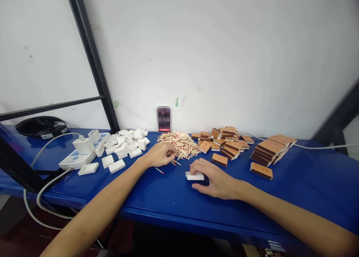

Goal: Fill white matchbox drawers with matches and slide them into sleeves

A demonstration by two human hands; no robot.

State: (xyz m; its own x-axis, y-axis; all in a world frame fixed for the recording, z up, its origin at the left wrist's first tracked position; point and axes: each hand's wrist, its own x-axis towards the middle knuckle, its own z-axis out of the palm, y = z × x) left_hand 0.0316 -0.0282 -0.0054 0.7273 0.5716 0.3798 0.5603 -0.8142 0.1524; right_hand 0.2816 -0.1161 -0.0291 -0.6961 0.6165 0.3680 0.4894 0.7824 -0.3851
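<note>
A small white tray (195,177) lies on the blue table (162,201), on the near side of the match pile (182,144) and a little to its right. The right hand (215,177) reaches over this tray, its bent fingers on it and its thumb standing apart from them on the near side. At the pile's near left edge is the left hand (161,154), its fingers curled and the thumb close to the fingertips; whether they pinch a match I cannot tell. A few loose matches (159,170) lie just in front of the pile. To the pile's left is a heap of white trays (123,143), with a white power strip (80,158) farther left. To its right are scattered orange-brown matchboxes (232,145), and farther right a neat stack of matchboxes (269,148). Directly behind the pile, an upright screen (164,118), its picture blurred, stands near the wall (218,55).
</note>
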